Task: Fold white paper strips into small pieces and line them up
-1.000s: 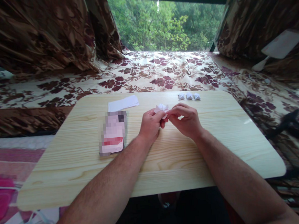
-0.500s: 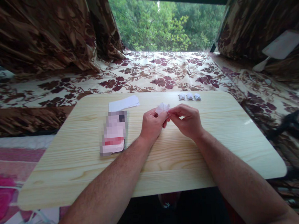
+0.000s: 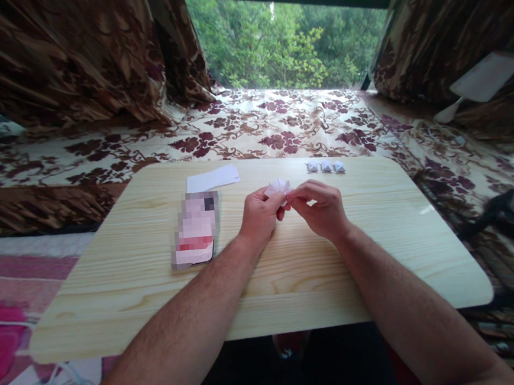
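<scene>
A small piece of folded white paper point(image 3: 278, 186), with creased points fanning out at its top, is held up over the middle of the table. My left hand point(image 3: 260, 215) is closed on it from the left, thumb pressed on its lower part. From the right, my right hand point(image 3: 320, 206) pinches the paper's lower right edge between thumb and fingertips. Fingers cover the lower part of the paper. Behind my right hand, three small folded white paper pieces point(image 3: 326, 167) stand in a row.
A stack of white paper point(image 3: 214, 177) lies at the back left of the wooden table point(image 3: 113, 287). In front of it is a phone point(image 3: 195, 227), partly blurred out. Beyond the table's far edge runs a ledge with flowered cloth point(image 3: 251, 124).
My right hand's fingertips have shifted slightly left, closer to my left thumb. The folded paper's points sit a little lower and are tilted differently. Other things stay in place.
</scene>
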